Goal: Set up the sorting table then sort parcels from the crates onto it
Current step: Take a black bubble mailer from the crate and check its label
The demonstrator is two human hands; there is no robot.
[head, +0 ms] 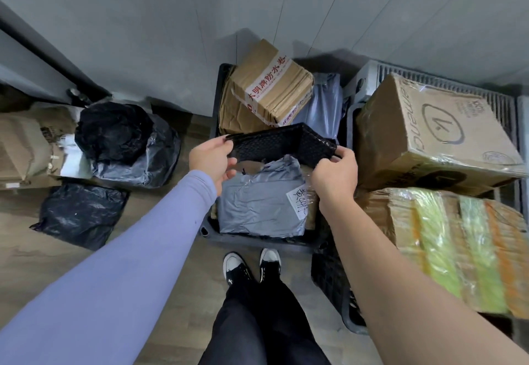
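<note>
Black bubble-wrap parcel (282, 142) held above the middle crate (257, 240), long axis left-right, pinched at the ends by left hand (213, 161) and right hand (335, 171), both equally near.

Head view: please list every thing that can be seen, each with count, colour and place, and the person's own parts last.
black bubble mailer: 1, black, held over the middle crate
grey parcel: 1, grey, white handwritten label, in the middle crate
taped brown box: 1, brown, far end of the middle crate
middle crate: 1, black, on the floor ahead of the feet
large cardboard box: 1, brown, on the right
wrapped carton: 1, brown with green and orange, near right
black bags: at least 3, floor, left
left hand: pinches the mailer's left end
right hand: grips its right end
</note>
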